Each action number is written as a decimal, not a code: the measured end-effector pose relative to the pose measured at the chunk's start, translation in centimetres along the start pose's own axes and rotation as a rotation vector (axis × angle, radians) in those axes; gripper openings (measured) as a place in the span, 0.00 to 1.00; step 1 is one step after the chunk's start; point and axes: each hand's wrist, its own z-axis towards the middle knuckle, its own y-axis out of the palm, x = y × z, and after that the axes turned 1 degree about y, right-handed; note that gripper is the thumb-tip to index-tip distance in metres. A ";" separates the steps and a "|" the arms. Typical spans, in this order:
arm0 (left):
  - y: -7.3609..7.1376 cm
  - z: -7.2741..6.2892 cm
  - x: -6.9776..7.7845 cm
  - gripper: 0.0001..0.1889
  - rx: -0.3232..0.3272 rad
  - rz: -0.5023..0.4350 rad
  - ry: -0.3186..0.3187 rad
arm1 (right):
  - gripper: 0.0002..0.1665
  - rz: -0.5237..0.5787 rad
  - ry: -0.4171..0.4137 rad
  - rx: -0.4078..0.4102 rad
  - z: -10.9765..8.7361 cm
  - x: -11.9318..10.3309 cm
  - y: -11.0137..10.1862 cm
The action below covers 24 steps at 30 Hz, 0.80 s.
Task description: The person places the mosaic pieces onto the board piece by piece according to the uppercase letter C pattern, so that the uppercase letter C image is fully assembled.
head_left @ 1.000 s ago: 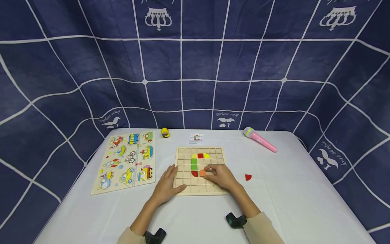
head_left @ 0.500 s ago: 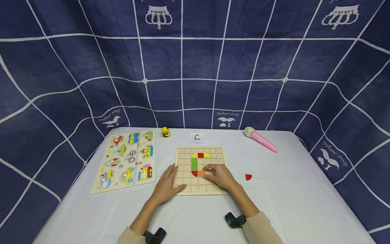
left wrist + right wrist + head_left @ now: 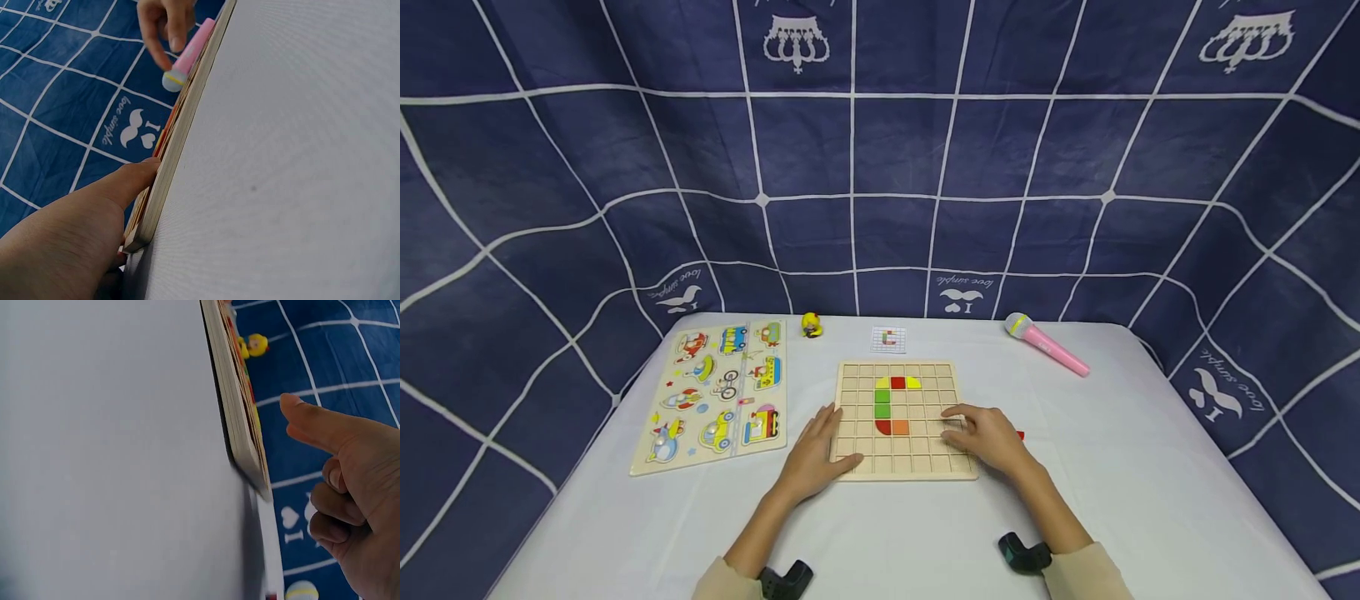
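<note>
A wooden grid board [image 3: 917,464] lies on the table, bearing several coloured pieces in a C shape. An orange square [image 3: 900,427] sits beside a red quarter-round [image 3: 883,427] in the lower row. Above them are green squares [image 3: 882,404] and a red square [image 3: 898,383] between yellow quarter-rounds [image 3: 913,383]. My left hand [image 3: 811,457] rests on the board's left side, fingers extended, thumb on its front part. Over the right side hovers my right hand [image 3: 992,437], thumb and forefinger apart, nothing between them. It mostly hides a loose red piece [image 3: 1021,435].
A small card [image 3: 888,340] with a printed coloured pattern lies behind the board. To the left is a vehicle picture puzzle [image 3: 715,392]. A yellow toy duck [image 3: 811,325] stands at the back, and a pink toy microphone [image 3: 1047,345] lies at the back right.
The orange square slid left against the red quarter-round. My right hand then let it go and moved right, now covering most of the loose red piece. The left hand stays put.
</note>
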 end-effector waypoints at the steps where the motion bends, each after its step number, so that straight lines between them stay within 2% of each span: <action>1: 0.0 0.0 0.0 0.47 0.001 0.001 0.001 | 0.18 -0.002 0.003 0.007 -0.3 0.4 -0.4; 12: 0.0 0.0 0.1 0.47 0.005 0.010 0.003 | 0.18 -0.021 0.030 0.097 -3.4 5.8 -4.3; 18: 0.0 0.0 0.2 0.47 0.005 0.007 0.001 | 0.17 -0.026 0.083 0.074 -4.7 7.7 -5.3; 24: 0.0 0.1 0.2 0.46 0.006 0.008 0.000 | 0.17 -0.022 0.108 0.054 -5.1 8.8 -5.2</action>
